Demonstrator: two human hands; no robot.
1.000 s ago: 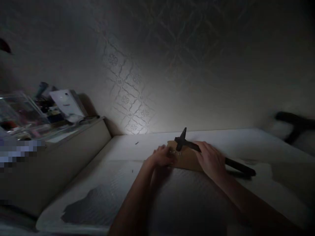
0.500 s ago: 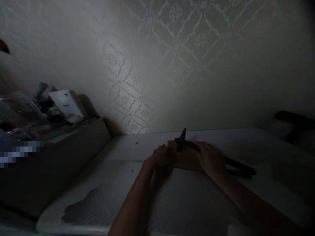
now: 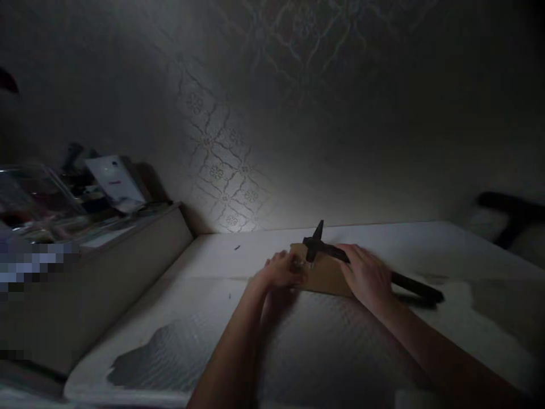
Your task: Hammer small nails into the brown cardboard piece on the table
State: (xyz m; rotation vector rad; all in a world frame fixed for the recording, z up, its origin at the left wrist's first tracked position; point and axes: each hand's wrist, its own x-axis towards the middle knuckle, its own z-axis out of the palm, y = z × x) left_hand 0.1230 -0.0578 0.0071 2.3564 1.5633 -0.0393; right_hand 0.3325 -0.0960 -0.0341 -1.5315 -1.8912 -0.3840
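Note:
A dark hammer (image 3: 314,249) is gripped in my right hand (image 3: 369,276); its handle runs out past the hand to the right. The hammer's head is just above a flat brown board (image 3: 327,277), close to the fingertips of my left hand (image 3: 281,269). Those left fingers are curled together at the board's left end. Something small and shiny (image 3: 303,263) shows by them, too blurred to name. I cannot tell whether the head touches it.
The white tabletop (image 3: 259,253) carries a textured, see-through sheet (image 3: 170,355) with a ragged left edge. At left, a cabinet (image 3: 140,267) holds a white box (image 3: 113,179) and clear containers (image 3: 40,190). A patterned wall (image 3: 225,170) rises behind; a dark armrest-like shape (image 3: 511,205) is at right.
The table and hands look brighter, while the upper wall looks darker. The hammer head and both hands are in nearly the same place.

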